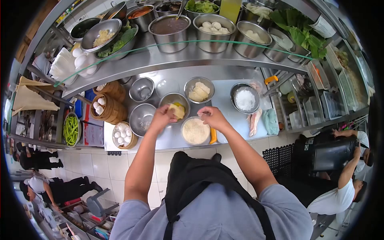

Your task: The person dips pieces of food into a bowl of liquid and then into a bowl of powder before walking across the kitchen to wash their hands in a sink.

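My left hand (162, 117) pinches a pale yellow flat piece (176, 111) over the rim of a steel bowl (171, 97) with yellow liquid inside. To the right, my right hand (213, 117) hovers above the edge of a round container of crumbs (195, 131); its fingers are curled together, and whether they hold anything is too small to tell. Behind the hands, a steel bowl (199, 89) contains more pale pieces. An orange handle (213, 136) lies beside the crumbs.
Left are steel bowls (143, 119), bamboo steamers (109, 109) and eggs (122, 135). On the right stand a bowl of white powder (245, 99) and a teal cloth (271, 122). A shelf (176, 58) with pots crosses ahead. Several people are on both sides.
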Demonstrator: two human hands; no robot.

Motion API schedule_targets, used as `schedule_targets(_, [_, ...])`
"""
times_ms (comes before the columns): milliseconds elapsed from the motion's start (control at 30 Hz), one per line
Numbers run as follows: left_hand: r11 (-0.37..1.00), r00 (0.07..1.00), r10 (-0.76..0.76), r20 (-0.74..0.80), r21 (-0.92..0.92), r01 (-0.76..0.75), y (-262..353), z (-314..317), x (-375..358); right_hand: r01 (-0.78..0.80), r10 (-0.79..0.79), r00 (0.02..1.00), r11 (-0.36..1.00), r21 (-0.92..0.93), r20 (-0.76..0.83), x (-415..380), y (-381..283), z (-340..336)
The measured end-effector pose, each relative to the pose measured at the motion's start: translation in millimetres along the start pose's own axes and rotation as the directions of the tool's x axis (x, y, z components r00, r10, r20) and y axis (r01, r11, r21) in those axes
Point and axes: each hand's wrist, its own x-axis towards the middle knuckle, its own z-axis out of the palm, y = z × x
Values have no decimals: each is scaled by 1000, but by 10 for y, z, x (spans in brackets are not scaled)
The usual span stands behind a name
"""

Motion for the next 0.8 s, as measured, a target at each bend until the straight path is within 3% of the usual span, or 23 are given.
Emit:
schedule_targets(33, [1000,1000,3,-5,-4,-3,-68,87,-11,3,-3,1000,1000,-4,5,3,-26,-1])
schedule_targets(100, [933,993,114,39,341,-120,-219,303,-56,-67,65,997,997,-39,-44,-5,-64,-6])
schedule_targets(133, [933,993,115,36,338,-120,-267,423,-132,-66,64,997,997,-42,-41,8,-14,-3])
schedule_targets(200, [700,901,405,156,581,-416,-380,618,-327,12,-32,997,957,-288,-64,28,149,38])
schedule_targets(233, [701,901,406,152,580,-414,-455,650,-410,13,-32,998,957,-290,-61,28,223,76])
schedule_targets(300, [307,827,391,405,789,-532,-510,695,-553,84,-168,982,789,-609,-82,-18,313,159])
schedule_targets(433, [342,852,421,312,815,-467,-350,667,-761,35,-71,997,755,-655,-29,-212,290,389])
schedule_targets(533, [400,783,591,197,771,-496,-310,475,-789,24,-84,995,725,-689,-54,-188,426,606])
schedule_targets(600, [445,808,575,130,779,-441,-313,381,-836,40,-137,988,684,-728,-75,-134,478,671])
schedule_targets(800, [576,854,521,4,736,-355,-380,223,-973,-51,42,999,678,-733,-31,77,515,684])
